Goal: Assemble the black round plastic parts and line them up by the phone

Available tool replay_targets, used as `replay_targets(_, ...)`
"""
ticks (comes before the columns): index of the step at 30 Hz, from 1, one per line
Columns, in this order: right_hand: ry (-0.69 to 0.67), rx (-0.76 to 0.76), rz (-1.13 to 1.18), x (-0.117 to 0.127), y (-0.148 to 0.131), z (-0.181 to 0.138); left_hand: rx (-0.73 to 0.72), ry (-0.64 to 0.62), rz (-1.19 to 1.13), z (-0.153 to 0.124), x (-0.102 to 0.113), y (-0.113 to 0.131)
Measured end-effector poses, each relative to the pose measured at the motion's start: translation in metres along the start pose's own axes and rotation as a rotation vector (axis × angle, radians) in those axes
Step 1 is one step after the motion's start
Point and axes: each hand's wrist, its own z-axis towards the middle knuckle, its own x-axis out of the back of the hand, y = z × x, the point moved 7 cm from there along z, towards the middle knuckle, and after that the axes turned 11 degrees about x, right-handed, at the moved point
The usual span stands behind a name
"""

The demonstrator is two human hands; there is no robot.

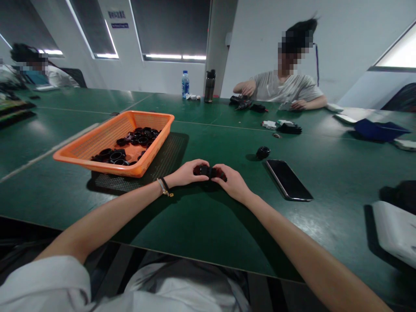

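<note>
My left hand (191, 171) is closed, its thumb and fingers around a small black part (204, 170) with a dark red tint. My right hand (231, 181) grips a black piece (219, 174) from the other side, fingers curled round it. The two pieces meet between my hands just above the table; whether they are joined as one cannot be told. To the left, an orange plastic basket (79, 149) holds several black ring-shaped parts (143, 138). A round black part (263, 152) lies on the table to the right of my right hand.
On the green table, a phone (289, 180) lies at my right, with a white object (394, 229) beyond it. Across sits a person (282, 86) with a dark tool (242, 102). A water bottle (185, 84) and a dark bottle (209, 86) stand at the back.
</note>
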Motion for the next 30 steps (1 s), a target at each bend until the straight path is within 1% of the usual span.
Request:
replay_targets(23, -0.009, 0.005, -0.027, -0.0004, -0.0007, -0.001, 0.014, -0.003, -0.014, 0.001, -0.0002, -0.0006)
replay_targets(30, 0.025, 0.068, -0.01, 0.0005, -0.0021, -0.0027, 0.019, -0.001, -0.016, 0.0009, 0.0002, -0.0003)
